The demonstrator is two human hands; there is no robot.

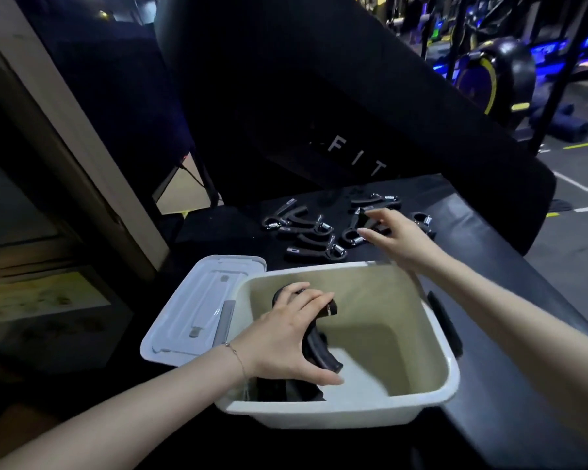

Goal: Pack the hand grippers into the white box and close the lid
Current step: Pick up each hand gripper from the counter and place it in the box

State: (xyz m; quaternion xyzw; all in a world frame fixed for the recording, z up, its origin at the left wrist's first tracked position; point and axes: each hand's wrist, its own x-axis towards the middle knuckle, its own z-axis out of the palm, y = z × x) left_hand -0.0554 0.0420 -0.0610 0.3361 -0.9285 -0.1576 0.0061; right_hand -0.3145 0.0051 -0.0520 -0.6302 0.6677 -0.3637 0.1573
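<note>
The white box stands open on a black table, its lid lying flat beside it on the left. My left hand is inside the box, shut on a black hand gripper. More dark grippers lie under it in the box's near left corner. Beyond the box, several black hand grippers with steel springs lie scattered on the table. My right hand hovers over the right part of that group, fingers spread, just above one gripper, holding nothing.
The black table runs away to the right, with its edge close on the right side. A black padded bench back marked FIT rises behind the grippers. Gym machines stand far right. A doorframe is at left.
</note>
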